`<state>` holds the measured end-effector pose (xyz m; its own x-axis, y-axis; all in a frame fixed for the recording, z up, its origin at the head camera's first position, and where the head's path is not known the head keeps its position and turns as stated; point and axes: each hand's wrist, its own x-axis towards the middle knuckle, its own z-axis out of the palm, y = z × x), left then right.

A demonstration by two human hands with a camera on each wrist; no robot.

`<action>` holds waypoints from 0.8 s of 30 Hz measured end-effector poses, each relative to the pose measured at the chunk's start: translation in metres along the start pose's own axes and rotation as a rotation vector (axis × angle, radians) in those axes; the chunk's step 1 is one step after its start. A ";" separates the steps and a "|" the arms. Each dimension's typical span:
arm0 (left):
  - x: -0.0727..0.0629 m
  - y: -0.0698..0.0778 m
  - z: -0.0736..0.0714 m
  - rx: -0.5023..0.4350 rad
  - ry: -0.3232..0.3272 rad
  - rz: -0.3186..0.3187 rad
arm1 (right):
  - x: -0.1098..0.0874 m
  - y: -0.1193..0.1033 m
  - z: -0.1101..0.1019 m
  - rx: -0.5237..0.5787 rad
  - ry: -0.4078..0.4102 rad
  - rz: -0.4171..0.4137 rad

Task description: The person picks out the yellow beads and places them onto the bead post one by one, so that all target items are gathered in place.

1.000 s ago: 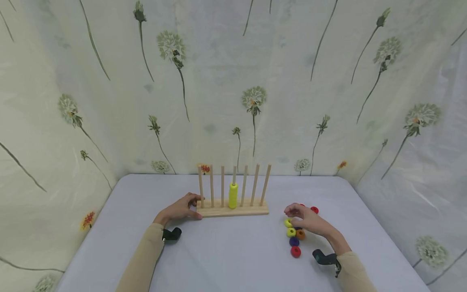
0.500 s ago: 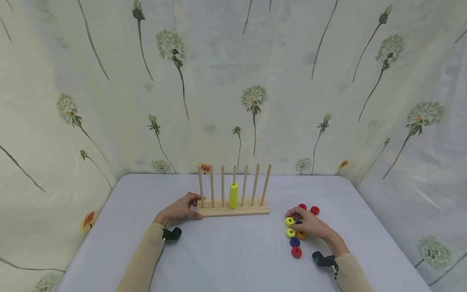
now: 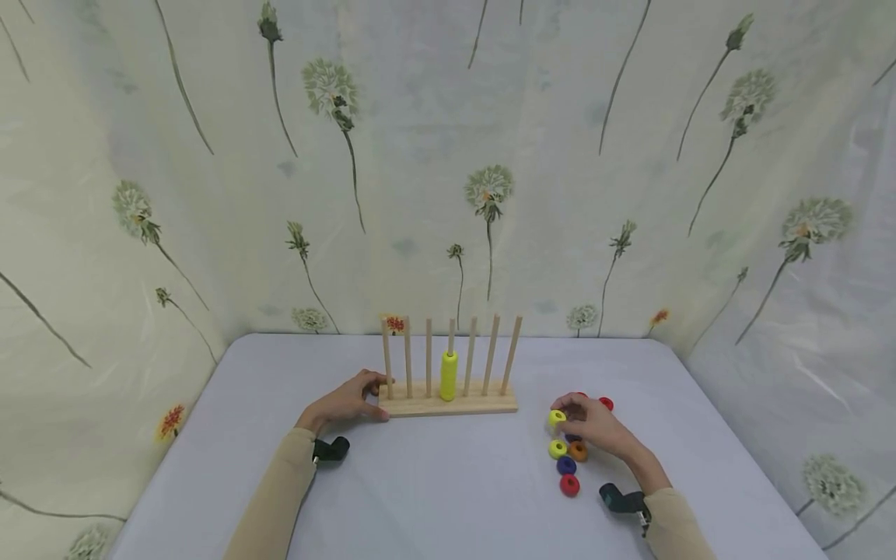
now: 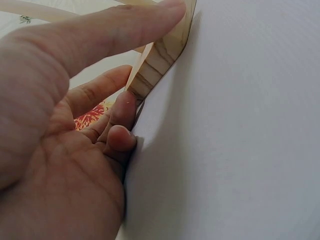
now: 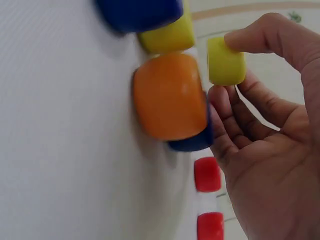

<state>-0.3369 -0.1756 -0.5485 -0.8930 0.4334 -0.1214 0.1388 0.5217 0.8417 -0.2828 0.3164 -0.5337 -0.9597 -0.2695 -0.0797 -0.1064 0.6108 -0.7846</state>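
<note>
A wooden stand (image 3: 455,406) with a row of upright pegs is on the table, and a yellow stack of beads (image 3: 449,376) sits on its middle peg. My left hand (image 3: 348,399) grips the stand's left end, thumb at the front and fingers behind; the left wrist view shows the thumb against the wood's end (image 4: 162,60). Over at the right, my right hand (image 3: 595,424) pinches a yellow bead (image 5: 226,61) between thumb and fingers, lifted off the table. Just below it lie another yellow bead (image 3: 558,449), an orange bead (image 5: 171,96) and blue beads (image 3: 566,465).
One red bead (image 3: 570,485) lies nearest the front of the group. Two more red beads (image 5: 207,174) lie beyond the right hand, partly hidden by it in the head view. A flower-printed curtain (image 3: 420,155) stands behind the white table (image 3: 448,498).
My right hand has closed thumb and fingers on a yellow bead and raised it slightly from the table. The left hand keeps its grip on the stand.
</note>
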 end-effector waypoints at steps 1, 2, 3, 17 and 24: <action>0.000 0.000 0.000 0.002 0.000 0.000 | 0.000 -0.002 0.000 -0.003 0.005 -0.011; 0.000 0.000 0.000 0.003 0.001 0.001 | -0.001 -0.004 0.000 -0.005 0.008 -0.018; 0.000 0.000 0.000 0.004 0.002 -0.001 | -0.001 -0.007 0.000 -0.009 0.010 -0.022; -0.003 0.001 0.002 -0.013 0.003 -0.023 | -0.008 -0.064 0.022 0.025 0.072 -0.123; -0.002 0.003 0.000 0.009 -0.001 -0.005 | -0.006 -0.100 0.026 -0.005 0.148 -0.142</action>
<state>-0.3351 -0.1755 -0.5459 -0.8935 0.4311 -0.1260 0.1381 0.5307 0.8362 -0.2600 0.2369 -0.4706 -0.9628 -0.2405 0.1228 -0.2438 0.5782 -0.7786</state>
